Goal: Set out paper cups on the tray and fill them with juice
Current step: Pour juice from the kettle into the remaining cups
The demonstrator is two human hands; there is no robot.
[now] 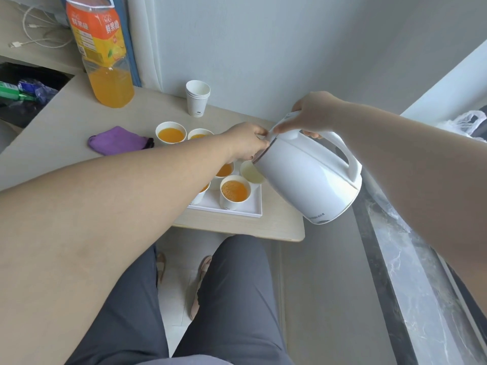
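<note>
Head view, please: what are the two hands doing?

– Both are on the white kettle (303,180). The right hand (313,114) is wrapped around its handle and holds it in the air, tilted, with the front side low over the tray (253,209). The left hand (245,140) has its fingers curled on the front edge of the kettle's top, near the lid.

And where are the cups?

– On the tray, partly hidden under the left forearm. The near cup (234,192) holds foamy orange juice. The pale cup (251,173), just beside the kettle's front, shows no orange inside; what it contains I cannot tell. The far cup (170,134) is also filled, but whether it stands on the tray I cannot tell.

What else is on the table (66,122)?

– A stack of empty cups (198,98) near the wall, a juice bottle (105,61) at the far left with juice in its lower part, and a purple cloth (118,140) lying left of the far cup
</note>
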